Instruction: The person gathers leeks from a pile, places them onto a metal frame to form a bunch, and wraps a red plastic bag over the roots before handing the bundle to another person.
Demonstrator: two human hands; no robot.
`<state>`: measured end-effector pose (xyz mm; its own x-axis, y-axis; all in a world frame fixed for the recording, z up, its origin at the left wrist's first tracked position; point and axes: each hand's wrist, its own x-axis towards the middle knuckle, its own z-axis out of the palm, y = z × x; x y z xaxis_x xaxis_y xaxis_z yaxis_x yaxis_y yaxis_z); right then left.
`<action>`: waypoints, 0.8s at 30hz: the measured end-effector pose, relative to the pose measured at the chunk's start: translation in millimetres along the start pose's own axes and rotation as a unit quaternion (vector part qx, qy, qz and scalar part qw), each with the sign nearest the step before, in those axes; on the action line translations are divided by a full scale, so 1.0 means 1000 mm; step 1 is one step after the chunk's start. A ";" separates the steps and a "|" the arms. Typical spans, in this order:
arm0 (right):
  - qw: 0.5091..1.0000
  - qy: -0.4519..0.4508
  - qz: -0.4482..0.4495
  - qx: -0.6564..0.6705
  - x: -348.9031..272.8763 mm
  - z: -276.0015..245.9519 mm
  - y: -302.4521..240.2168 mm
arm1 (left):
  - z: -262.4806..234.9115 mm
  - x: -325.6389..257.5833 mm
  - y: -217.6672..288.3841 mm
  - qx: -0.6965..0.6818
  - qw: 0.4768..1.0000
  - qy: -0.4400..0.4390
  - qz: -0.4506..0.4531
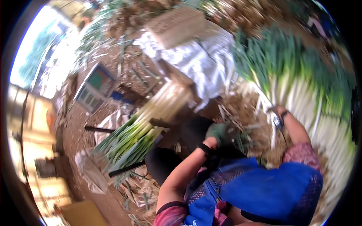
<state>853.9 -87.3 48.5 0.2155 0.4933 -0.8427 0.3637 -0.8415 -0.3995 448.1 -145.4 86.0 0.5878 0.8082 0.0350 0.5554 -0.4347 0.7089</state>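
My left hand (219,133), in a green glove, hovers over my dark-trousered knees with nothing visible in it. Motion smears its fingers, so I cannot make out whether they are closed. To the right, my right hand (278,113) is closed around a pale leek stalk (273,133) at the near-left edge of a large pile of leeks (298,88). Left of my knees, a bundle of leeks (151,116) lies slantwise on a low stand, white ends away from me and green leaves toward the lower left.
Beyond the stand is a scale with a display panel (94,88). A brown block-shaped box (176,25) rests on white plastic sheeting (211,49). Dark bars (126,168) stick out from the stand. Leaf scraps and sacks (90,171) litter the dirt floor.
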 end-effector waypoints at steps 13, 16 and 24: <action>0.874 0.007 -0.380 -0.302 -0.111 0.106 0.001 | 0.040 0.033 0.059 -0.670 0.667 -0.206 -0.252; 0.957 -0.167 -0.200 0.128 -0.093 0.142 0.012 | 0.081 0.018 0.033 -0.651 0.718 -0.155 -0.190; 0.953 -0.175 -0.224 -0.107 -0.107 0.116 -0.001 | 0.075 0.019 0.019 -0.694 0.653 -0.173 -0.250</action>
<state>725.1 -164.7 97.7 -0.3061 0.6571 -0.6888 0.5325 -0.4816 -0.6961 513.4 -167.9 47.3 0.7684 0.4692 -0.4353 -0.1989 0.8215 0.5344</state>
